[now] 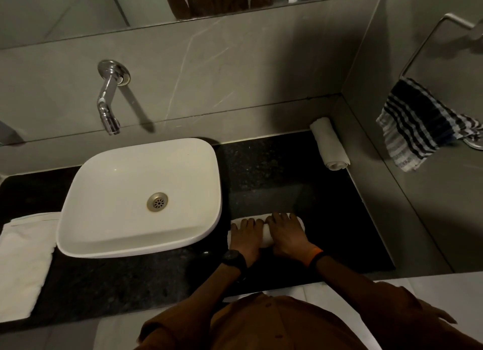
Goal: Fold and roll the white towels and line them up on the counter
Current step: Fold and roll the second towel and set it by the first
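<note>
A white towel roll (pixel 267 236) lies crosswise on the black counter (pixel 300 192), to the right of the basin. My left hand (pixel 245 238) and my right hand (pixel 286 236) both press down on it with fingers curled over the top. One finished rolled towel (pixel 329 144) rests at the back right corner against the wall. A stack of flat white towels (pixel 24 260) sits on the counter left of the basin.
A white vessel basin (pixel 141 247) stands mid-counter under a chrome wall tap (pixel 108 103). A striped dark-and-white cloth (pixel 418 124) hangs from a ring on the right wall. A mirror runs along the top.
</note>
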